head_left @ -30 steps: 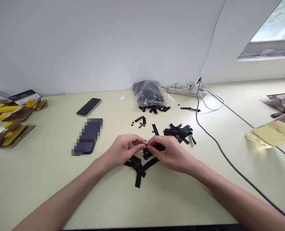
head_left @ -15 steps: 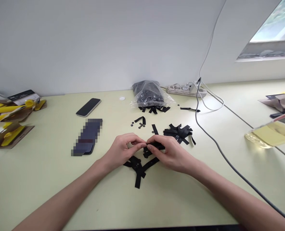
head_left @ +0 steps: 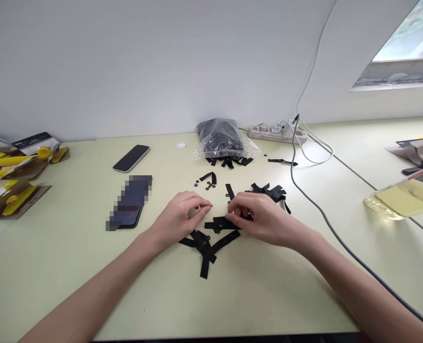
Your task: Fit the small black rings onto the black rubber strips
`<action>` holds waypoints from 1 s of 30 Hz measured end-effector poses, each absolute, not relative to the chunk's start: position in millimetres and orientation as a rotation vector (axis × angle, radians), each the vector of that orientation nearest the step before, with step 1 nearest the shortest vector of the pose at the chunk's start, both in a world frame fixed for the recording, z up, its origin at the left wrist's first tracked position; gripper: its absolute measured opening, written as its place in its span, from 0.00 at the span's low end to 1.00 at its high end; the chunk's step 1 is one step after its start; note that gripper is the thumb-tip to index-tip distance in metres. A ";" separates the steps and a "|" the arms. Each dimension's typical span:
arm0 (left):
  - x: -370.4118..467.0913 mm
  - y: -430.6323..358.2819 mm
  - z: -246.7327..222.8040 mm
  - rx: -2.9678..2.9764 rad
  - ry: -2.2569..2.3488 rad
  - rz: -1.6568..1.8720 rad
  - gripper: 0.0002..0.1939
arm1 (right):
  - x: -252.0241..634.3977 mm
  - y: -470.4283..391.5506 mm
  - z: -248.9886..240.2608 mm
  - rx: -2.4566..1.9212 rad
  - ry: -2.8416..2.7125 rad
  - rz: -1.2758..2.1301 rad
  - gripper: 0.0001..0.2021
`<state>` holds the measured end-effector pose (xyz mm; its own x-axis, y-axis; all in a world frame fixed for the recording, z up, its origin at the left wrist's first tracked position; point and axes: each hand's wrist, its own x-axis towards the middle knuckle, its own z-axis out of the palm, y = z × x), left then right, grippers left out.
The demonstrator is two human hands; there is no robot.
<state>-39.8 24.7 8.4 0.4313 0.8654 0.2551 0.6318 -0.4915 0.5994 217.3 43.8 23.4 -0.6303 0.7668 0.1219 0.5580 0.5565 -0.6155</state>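
My left hand [head_left: 179, 214] hovers above the table's middle, thumb and index fingertips close together in a pinch. Anything between them is too small to make out. To its right, my right hand [head_left: 263, 216] is closed, its thumb and index finger at the end of a black strap [head_left: 218, 224] with a small round disc on it. More black material shows under its palm, partly hidden. Just below both hands lie joined black straps [head_left: 204, 250] in a branching shape. Behind my right hand is a heap of black straps [head_left: 268, 190], partly covered by it.
Small black rings [head_left: 209, 185] lie beyond my hands. A clear plastic bag [head_left: 222, 138] of black pieces and a power strip [head_left: 276, 133] stand by the wall. Two phones [head_left: 132, 158] [head_left: 129, 219] are at left. A grey cable [head_left: 333, 233] crosses at right.
My hands have moved apart; their fingertips met before. The left shifted slightly left, the right slightly up and right. More of the strap with the disc now shows between them.
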 end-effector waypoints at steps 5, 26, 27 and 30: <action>-39.3 21.8 6.2 2.402 1.078 0.666 0.06 | 202.2 33.4 8.2 -1.006 -2.523 0.734 0.05; -34.7 17.5 6.1 2.446 1.034 0.599 0.06 | 236.5 55.0 22.6 -1.547 -2.350 0.111 0.07; -33.4 17.4 5.1 2.429 1.043 0.598 0.06 | 232.8 51.9 22.5 -1.465 -2.366 0.174 0.07; -31.6 17.7 3.0 2.373 1.057 0.609 0.05 | 221.9 42.2 24.0 -1.191 -2.502 0.471 0.06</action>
